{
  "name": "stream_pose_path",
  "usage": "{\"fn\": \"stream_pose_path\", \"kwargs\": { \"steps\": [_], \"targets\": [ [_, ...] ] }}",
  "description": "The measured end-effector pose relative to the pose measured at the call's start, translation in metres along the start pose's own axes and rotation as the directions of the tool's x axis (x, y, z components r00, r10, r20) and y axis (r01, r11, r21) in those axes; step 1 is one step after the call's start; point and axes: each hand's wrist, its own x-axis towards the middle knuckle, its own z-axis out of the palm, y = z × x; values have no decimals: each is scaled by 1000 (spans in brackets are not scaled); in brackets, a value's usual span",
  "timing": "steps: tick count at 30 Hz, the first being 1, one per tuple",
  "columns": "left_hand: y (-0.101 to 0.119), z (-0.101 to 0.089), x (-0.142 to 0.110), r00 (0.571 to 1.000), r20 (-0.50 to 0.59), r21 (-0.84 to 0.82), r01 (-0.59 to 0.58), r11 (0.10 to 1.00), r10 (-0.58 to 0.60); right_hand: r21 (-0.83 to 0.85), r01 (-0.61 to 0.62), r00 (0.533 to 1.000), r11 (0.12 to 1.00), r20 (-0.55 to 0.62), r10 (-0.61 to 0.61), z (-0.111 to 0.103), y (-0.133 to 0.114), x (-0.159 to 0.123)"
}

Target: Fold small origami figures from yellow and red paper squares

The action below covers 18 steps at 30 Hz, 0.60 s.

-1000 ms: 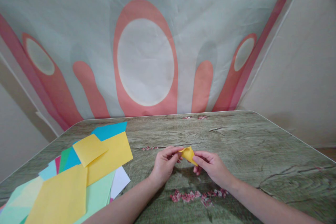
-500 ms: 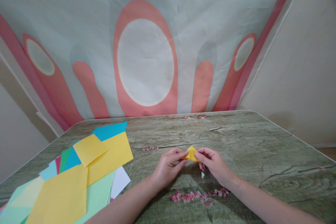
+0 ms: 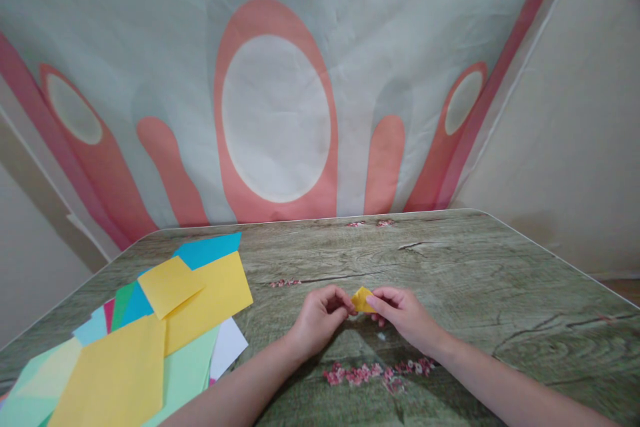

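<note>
A small piece of folded yellow paper (image 3: pixel 361 300), roughly triangular, is held between my two hands above the table. My right hand (image 3: pixel 404 315) pinches its right side, the thumb lying over the near face. At the paper's left corner are the fingertips of my left hand (image 3: pixel 323 317), closed together with the thumb against the edge. Most of the paper's left tip is covered by those fingers.
On the left of the wood-patterned table (image 3: pixel 450 267) lies a spread of coloured sheets, among them a large yellow sheet (image 3: pixel 115 367), a blue sheet (image 3: pixel 210 250) and a white sheet (image 3: pixel 229 347). A patterned backdrop (image 3: pixel 280 113) hangs behind the table.
The folded paper has tilted and shifted slightly down and to the left. My left fingers have drawn back to its left corner, while my right hand keeps its pinch.
</note>
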Motion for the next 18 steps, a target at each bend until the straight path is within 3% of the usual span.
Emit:
{"fn": "stream_pose_path", "kwargs": {
  "steps": [3,7,12,18],
  "targets": [
    [0,1,0,995,7,-121,100,988,-100,-81,12,1000,997,25,-10,-1,-1,-1],
    [1,1,1,977,94,-19,192,981,-189,-221,58,998,974,42,-50,-1,-3,-2],
    [2,3,-1,989,84,209,100,973,-119,-298,89,996,950,28,-85,2,-7,-5],
    [7,3,-6,992,89,485,34,874,-88,-278,102,993,955,-24,-113,7,-10,-8]
  ]
}}
